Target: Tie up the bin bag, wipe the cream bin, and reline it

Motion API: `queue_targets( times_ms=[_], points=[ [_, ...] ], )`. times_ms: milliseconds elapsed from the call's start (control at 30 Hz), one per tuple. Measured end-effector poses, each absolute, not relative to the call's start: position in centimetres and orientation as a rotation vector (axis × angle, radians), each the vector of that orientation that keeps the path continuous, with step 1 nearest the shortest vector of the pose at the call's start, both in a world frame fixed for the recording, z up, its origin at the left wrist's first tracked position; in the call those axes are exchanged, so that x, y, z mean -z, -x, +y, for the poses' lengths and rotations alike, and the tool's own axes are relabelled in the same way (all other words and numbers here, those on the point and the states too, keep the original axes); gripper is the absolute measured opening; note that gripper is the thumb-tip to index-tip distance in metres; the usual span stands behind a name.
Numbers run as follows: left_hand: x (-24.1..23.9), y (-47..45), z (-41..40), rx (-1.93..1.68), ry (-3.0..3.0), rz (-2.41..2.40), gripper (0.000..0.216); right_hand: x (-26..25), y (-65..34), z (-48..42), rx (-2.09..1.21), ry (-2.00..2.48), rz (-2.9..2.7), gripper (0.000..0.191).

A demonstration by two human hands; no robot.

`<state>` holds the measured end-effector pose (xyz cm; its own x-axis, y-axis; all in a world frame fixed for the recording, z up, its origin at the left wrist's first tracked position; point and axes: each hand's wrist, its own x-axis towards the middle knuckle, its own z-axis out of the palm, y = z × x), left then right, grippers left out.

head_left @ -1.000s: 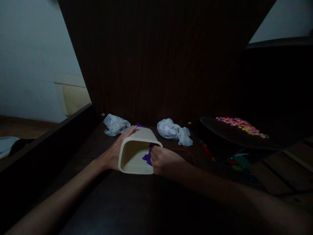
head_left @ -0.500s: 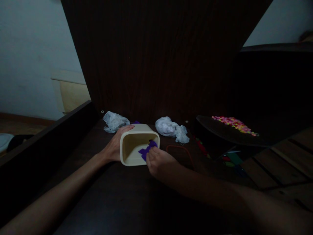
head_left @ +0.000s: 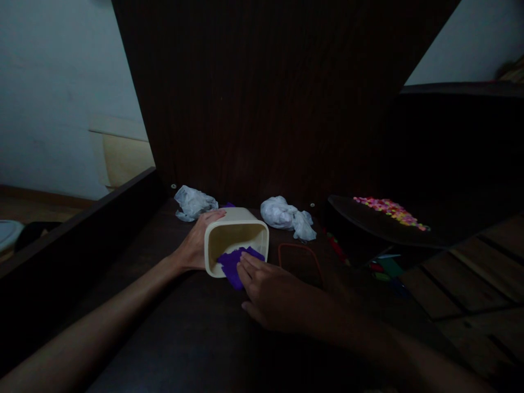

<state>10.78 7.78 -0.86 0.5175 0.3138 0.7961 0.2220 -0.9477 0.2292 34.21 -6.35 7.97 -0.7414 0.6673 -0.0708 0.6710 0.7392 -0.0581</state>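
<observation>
A cream plastic container point(head_left: 236, 215) lies on its side on the dark wooden surface, its rounded rectangular mouth facing me. My left hand point(head_left: 194, 244) is closed around its left side, thumb side at the top; the far fingers are hidden. At the mouth, my right hand point(head_left: 264, 289) presses a purple cloth point(head_left: 230, 265) against the inside of the lower wall, fingers together on it. Part of the cloth hangs out over the lower rim. Behind the container, a bit of purple material point(head_left: 227, 205) shows.
Crumpled plastic bags lie behind, one on the left point(head_left: 195, 204) and a fuller one point(head_left: 278, 213) on the right. A reddish-brown rounded frame point(head_left: 300, 245) is right of the container. Colourful small pieces point(head_left: 391, 210) rest on a dark curved surface. A raised edge point(head_left: 106, 210) runs along the left.
My right hand has drawn back toward me and flattened over the cloth. The cloth is more spread out and now comes over the lower rim. My left hand keeps its hold.
</observation>
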Motion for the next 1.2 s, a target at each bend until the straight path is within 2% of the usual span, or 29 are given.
queue_targets(
  times_ms=[200, 333, 533, 733, 900, 1067, 1200],
  points=[
    [0.8, -11.1, 7.5, -1.394, -2.707, 0.488, 0.117, -8.8, -32.1, -5.5, 0.370, -1.024, 2.833, 0.094],
    [0.6, -11.3, 7.1, -1.411, -2.706, 0.490, 0.114, -8.4, -30.1, -3.8, 0.388, -0.992, 2.780, 0.107],
    [0.4, -11.4, 6.8, -1.397, -2.710, 0.497, 0.111, -8.9, -27.9, -0.7, 0.367, -1.034, 2.563, 0.111],
    [0.3, -11.4, 6.8, -1.411, -2.685, 0.481, 0.108, -8.8, -27.1, 1.6, 0.569, -1.190, 2.412, 0.099],
    [0.3, -11.4, 6.7, -1.400, -2.683, 0.441, 0.110, -7.8, -27.3, 1.9, 0.641, -1.314, 2.433, 0.112],
    [0.1, -11.4, 6.8, -1.337, -2.652, 0.305, 0.114, -7.9, -27.1, 1.2, 0.599, -1.296, 2.349, 0.113],
    [0.1, -11.3, 7.0, -1.313, -2.657, 0.289, 0.112, -8.1, -27.2, 0.8, 0.491, -1.430, 2.297, 0.130]
  ],
)
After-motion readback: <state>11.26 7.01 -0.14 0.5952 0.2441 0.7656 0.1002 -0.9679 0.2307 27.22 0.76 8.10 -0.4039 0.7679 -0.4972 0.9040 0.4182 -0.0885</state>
